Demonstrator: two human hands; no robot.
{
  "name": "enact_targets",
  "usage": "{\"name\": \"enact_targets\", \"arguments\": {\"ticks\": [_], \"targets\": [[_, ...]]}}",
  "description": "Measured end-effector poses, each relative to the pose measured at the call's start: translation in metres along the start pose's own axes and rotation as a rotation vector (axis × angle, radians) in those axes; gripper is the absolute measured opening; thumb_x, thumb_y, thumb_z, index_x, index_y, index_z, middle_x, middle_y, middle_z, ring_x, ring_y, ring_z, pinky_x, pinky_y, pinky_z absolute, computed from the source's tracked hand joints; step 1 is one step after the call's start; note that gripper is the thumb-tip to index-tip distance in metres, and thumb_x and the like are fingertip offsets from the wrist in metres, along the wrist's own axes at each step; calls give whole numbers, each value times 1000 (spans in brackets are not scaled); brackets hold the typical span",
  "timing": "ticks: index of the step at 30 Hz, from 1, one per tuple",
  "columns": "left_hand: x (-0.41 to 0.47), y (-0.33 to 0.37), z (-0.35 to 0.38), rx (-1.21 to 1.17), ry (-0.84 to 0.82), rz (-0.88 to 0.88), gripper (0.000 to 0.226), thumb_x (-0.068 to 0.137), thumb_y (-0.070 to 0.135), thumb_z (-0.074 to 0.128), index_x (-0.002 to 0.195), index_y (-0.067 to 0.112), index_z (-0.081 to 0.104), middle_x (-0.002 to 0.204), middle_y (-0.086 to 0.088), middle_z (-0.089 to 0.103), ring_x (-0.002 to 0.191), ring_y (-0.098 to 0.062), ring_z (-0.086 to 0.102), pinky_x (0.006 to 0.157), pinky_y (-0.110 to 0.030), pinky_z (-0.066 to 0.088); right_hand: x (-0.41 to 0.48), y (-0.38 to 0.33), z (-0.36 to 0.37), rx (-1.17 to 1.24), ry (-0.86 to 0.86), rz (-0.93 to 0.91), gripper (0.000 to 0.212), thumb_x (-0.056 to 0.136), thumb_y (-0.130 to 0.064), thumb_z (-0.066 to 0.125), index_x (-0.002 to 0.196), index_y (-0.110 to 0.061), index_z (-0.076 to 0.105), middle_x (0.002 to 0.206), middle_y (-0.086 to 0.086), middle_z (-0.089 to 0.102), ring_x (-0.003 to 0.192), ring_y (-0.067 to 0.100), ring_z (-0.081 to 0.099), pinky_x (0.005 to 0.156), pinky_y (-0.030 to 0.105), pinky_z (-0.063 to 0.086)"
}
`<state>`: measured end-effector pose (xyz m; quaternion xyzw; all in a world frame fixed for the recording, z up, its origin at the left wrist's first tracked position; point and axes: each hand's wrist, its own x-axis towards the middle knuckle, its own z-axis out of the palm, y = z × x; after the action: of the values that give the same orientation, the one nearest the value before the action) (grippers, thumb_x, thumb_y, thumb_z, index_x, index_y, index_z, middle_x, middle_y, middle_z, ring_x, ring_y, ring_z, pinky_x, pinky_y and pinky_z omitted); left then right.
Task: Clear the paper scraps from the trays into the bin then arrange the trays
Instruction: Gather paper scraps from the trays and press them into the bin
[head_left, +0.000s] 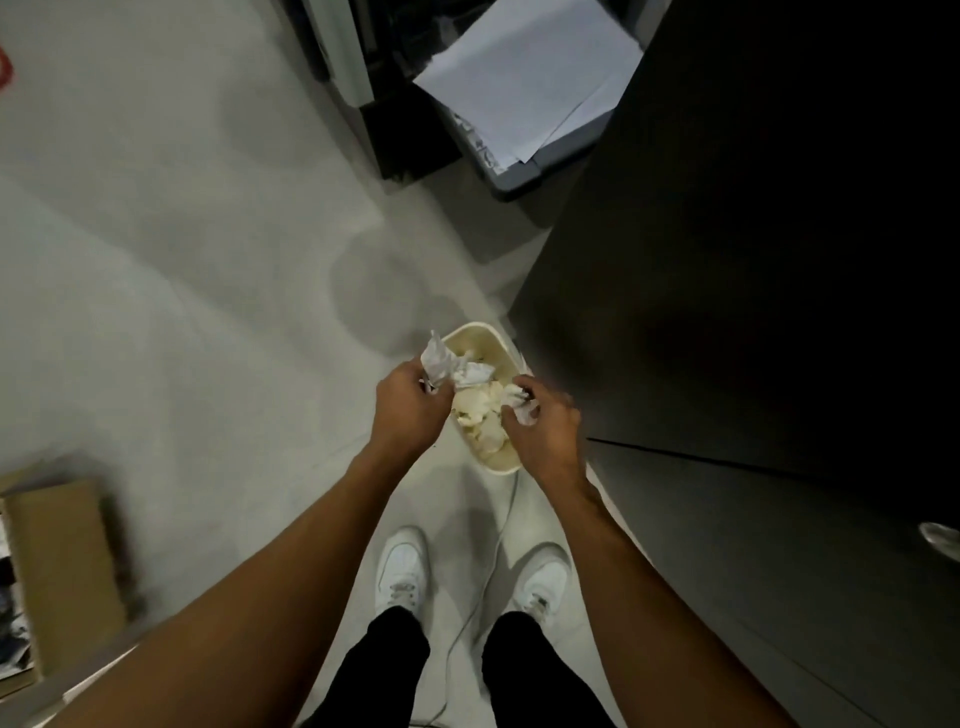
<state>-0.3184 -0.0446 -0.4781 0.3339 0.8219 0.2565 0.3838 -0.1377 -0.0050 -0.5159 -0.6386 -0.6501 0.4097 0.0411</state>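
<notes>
Holding both hands just above the small cream plastic bin (475, 329) on the floor, presumably so scraps drop inside. Left hand (410, 402) pinches a crumpled white paper scrap (435, 361); right hand (543, 434) grips a smaller paper wad (523, 409). Trays not identifiable.

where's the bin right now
In the head view the cream bin sits on the floor just right of centre, beside the dark cabinet, directly below the left hand and right hand, which each grip paper scraps.
</notes>
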Motion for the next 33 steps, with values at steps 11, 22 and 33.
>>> {"name": "enact_targets", "arguments": {"ticks": [11, 22, 33], "targets": [[23, -45, 42, 59, -14, -1, 26, 94, 27, 68, 116, 13, 72, 96, 1, 69, 79, -15, 59, 59, -15, 37, 13, 69, 34, -312, -98, 65, 73, 91, -28, 66, 156, -16, 35, 163, 8, 34, 147, 29, 32, 119, 48, 37], [42, -42, 93, 210, -194, 146, 27, 98, 26, 64, 120, 11, 68, 113, -6, 68, 93, -26, 66, 76, -32, 51, 18, 95, 38, -296, -197, 53, 77, 97, -29, 63, 163, -16, 24, 171, -6, 14, 153, 24, 26, 123, 40, 28], [6, -39, 65, 446, -370, 145, 44, 93, 25, 65, 135, 13, 63, 129, -10, 66, 118, -30, 62, 99, -40, 52, -12, 53, 3, -275, -181, 69, 67, 96, -28, 65, 156, -16, 39, 168, 2, 28, 152, 26, 30, 122, 40, 33]]}}
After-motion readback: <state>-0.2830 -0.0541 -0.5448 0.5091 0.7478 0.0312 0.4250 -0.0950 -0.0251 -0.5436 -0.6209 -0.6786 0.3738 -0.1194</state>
